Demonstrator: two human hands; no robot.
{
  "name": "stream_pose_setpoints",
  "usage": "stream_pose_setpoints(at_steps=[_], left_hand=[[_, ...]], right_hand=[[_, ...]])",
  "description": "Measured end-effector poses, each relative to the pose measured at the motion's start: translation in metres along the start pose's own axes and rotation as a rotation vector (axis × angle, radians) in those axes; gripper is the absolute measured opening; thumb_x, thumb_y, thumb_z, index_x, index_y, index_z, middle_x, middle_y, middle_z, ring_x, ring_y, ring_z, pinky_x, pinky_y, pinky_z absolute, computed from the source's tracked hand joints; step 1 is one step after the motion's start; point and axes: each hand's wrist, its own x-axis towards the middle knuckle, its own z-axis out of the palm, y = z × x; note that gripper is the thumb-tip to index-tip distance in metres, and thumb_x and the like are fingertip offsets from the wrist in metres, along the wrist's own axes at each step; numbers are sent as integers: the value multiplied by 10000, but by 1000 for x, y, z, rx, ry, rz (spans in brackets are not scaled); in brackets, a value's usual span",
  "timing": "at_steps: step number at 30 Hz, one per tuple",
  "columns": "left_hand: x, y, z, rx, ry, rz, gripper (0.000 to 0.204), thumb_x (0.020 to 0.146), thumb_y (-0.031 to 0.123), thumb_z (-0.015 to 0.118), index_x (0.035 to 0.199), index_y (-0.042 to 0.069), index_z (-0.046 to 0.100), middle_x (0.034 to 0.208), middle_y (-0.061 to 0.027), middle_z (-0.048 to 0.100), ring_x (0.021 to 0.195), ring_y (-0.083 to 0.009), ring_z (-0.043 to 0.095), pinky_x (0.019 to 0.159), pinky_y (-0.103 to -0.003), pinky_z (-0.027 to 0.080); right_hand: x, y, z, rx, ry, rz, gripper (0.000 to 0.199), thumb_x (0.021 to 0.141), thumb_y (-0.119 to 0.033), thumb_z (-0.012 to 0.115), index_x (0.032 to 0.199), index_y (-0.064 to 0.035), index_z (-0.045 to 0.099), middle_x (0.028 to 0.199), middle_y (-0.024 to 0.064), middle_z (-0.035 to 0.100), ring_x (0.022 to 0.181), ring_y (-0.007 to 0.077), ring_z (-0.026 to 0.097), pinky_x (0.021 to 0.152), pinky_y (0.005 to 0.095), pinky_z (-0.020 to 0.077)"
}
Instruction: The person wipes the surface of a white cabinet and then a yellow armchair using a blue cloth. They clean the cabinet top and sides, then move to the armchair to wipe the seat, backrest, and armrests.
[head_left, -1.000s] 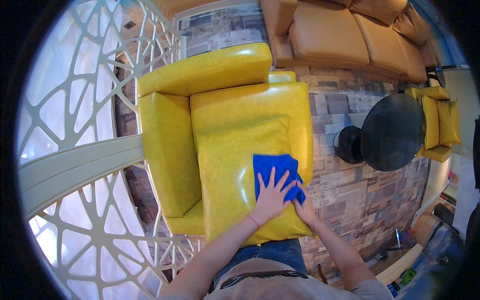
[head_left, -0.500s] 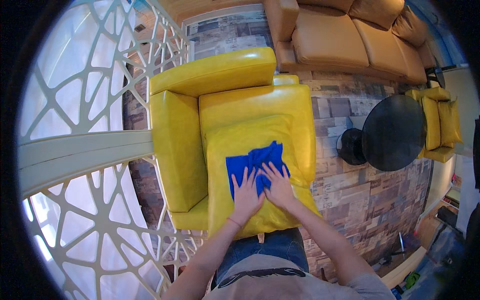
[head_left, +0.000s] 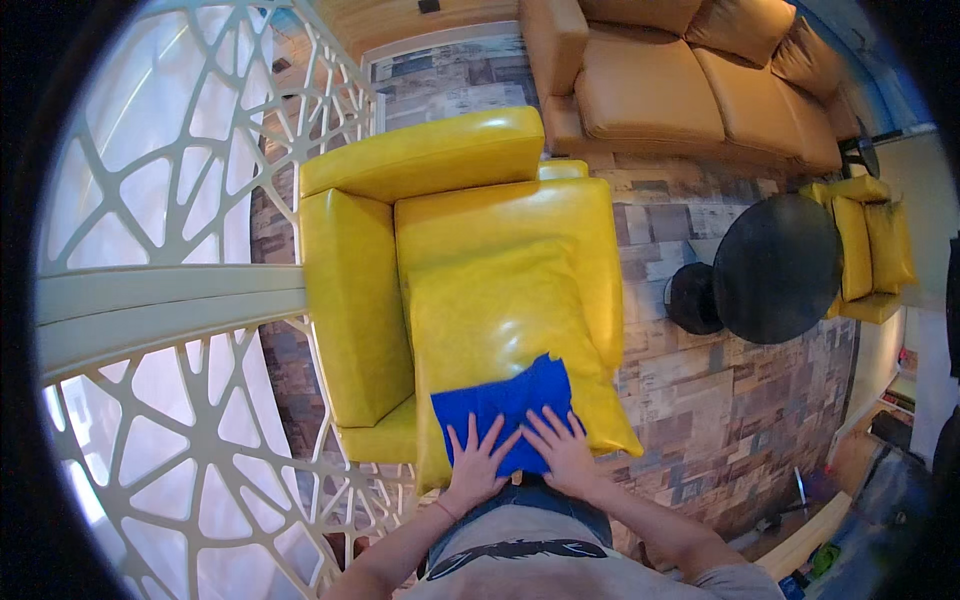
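Observation:
A blue cloth lies spread over the near part of a glossy yellow cushion. Both palms press down on it, side by side. My left hand rests on the cloth's left half with its fingers spread. On the right half, my right hand also lies flat, fingers apart. The cushion sits on the seat of a yellow armchair, its near edge close to my body. The cloth's lower edge is partly hidden under my hands.
A white lattice partition stands along the armchair's left side. To the right is a round black table, with a second yellow armchair beyond it. A brown sofa stands at the far right, on a patchwork-patterned floor.
Both hands have slid toward my body with the cloth. The bunched cloth now lies flatter, and more of the cushion's middle shows.

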Motion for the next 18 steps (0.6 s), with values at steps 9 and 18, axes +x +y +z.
stream_pose_setpoints(at_steps=[9, 18], left_hand=[[73, 26, 2, 197, 63, 286, 817, 850, 592, 630, 1539, 230, 381, 1614, -74, 283, 1467, -442, 216, 1068, -789, 141], [124, 92, -4, 56, 85, 448, 715, 879, 488, 648, 1490, 171, 456, 1614, -114, 288, 1498, -417, 173, 1104, -752, 139]], right_hand=[[-15, 54, 41, -61, 352, 235, 820, 704, -182, 761, 1473, -211, 476, 1596, 68, 345, 1484, 324, 275, 1162, 652, 174], [-48, 130, 48, 285, 524, 747, 505, 882, -178, 645, 1377, -152, 548, 1176, 232, 630, 926, 454, 644, 788, 520, 526]])
